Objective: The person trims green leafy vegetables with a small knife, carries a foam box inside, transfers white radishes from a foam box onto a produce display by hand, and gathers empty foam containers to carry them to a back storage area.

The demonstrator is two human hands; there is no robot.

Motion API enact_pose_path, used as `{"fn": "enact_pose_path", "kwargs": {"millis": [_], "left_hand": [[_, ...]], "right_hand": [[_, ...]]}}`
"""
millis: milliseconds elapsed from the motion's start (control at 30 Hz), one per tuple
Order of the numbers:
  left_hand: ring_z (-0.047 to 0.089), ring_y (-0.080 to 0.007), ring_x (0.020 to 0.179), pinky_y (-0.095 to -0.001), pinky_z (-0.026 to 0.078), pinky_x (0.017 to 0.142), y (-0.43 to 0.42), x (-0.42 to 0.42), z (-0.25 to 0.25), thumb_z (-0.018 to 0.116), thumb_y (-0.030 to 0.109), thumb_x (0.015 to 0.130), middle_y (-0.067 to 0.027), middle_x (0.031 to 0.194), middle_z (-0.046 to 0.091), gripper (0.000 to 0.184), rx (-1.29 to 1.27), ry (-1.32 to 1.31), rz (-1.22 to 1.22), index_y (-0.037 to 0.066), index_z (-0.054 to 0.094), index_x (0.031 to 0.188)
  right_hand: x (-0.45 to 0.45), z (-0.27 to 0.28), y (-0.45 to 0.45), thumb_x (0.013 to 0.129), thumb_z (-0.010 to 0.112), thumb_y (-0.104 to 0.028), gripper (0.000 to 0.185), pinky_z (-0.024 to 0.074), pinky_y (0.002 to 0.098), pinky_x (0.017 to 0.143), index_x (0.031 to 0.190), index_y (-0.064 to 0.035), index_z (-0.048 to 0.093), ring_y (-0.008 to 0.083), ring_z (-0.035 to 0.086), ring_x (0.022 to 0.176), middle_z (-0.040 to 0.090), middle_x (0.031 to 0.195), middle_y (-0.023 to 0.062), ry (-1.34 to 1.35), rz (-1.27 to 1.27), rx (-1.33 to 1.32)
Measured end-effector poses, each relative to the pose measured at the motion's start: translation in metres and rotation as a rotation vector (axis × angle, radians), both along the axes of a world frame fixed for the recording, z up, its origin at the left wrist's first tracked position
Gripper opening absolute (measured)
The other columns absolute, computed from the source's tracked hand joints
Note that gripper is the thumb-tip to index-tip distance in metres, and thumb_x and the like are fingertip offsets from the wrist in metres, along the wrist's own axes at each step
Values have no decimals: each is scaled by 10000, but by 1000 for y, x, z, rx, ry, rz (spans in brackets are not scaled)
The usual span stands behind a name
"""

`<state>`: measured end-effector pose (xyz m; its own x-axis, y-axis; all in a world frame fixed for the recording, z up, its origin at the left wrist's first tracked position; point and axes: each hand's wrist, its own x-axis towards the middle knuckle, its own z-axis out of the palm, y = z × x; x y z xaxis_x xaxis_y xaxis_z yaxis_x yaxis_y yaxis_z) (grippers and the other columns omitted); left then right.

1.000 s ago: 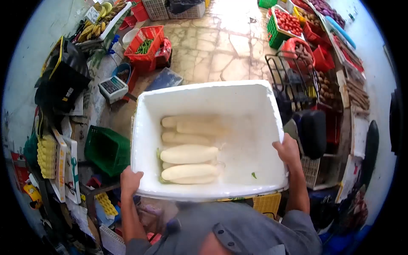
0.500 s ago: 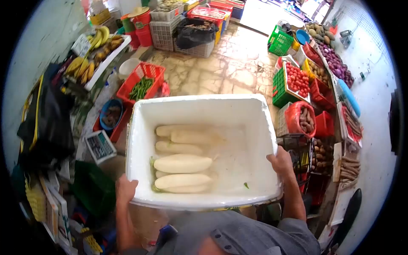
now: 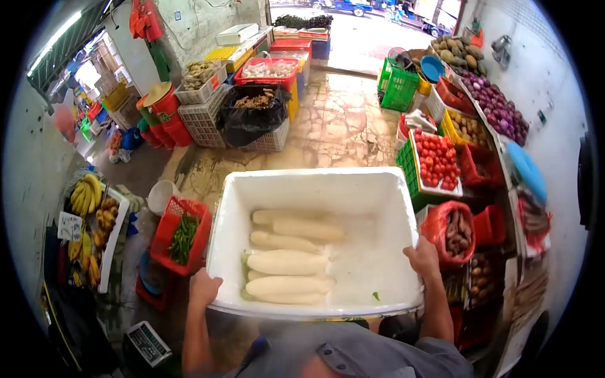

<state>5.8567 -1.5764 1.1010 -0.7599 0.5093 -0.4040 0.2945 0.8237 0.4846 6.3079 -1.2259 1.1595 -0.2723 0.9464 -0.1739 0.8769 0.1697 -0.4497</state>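
Observation:
Between my two hands is a white foam box [image 3: 378, 302], held in front of my body with its open top facing me. Several white radishes [image 3: 287, 262] lie in its left part, side by side, some with green stubs at the left end. A small green leaf bit [image 3: 376, 295] rests on the box floor at the right. My left hand [image 3: 205, 288] grips the lower left corner, thumb over the rim. On the right side wall, my right hand [image 3: 422, 257] is closed round the edge with its thumb on the rim. The fingers underneath are hidden.
Left of the box stand a red basket of green peppers [image 3: 184, 239], bananas [image 3: 86, 194] and a scale [image 3: 149, 343]. Along the right are tomatoes [image 3: 436, 160], a red bag of tubers [image 3: 459, 233] and purple onions [image 3: 495, 107]. Tiled floor [image 3: 340, 120] leads to a bright doorway.
The view has swung forward and up, showing more of the doorway and left side. The box with the radishes sits slightly lower and further right in view, still in both hands.

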Motion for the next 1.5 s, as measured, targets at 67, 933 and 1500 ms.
{"fn": "enact_pose_path", "kwargs": {"millis": [67,933,1500], "left_hand": [[653,-460,998,-494,511,891,65,-19,9,687,259,739,-304,1017,685,421,-1,6,13,-57,670,1017],[640,-468,987,-488,510,880,968,-352,-46,687,262,773,-301,1007,680,419,83,-58,-178,-66,640,1029],[671,-444,923,-477,515,805,1470,-592,-48,660,244,805,-302,967,681,403,148,-145,-41,-80,620,1041]], "right_hand": [[-30,21,60,781,656,-252,347,509,513,812,986,28,660,474,644,909,682,913,275,73,21,36],[-300,0,880,791,636,-228,378,510,467,832,1049,47,623,407,678,937,696,957,255,42,-147,83],[-569,19,1413,839,633,-182,372,500,385,817,1131,48,615,286,661,909,695,1002,195,-16,-128,10]]}}
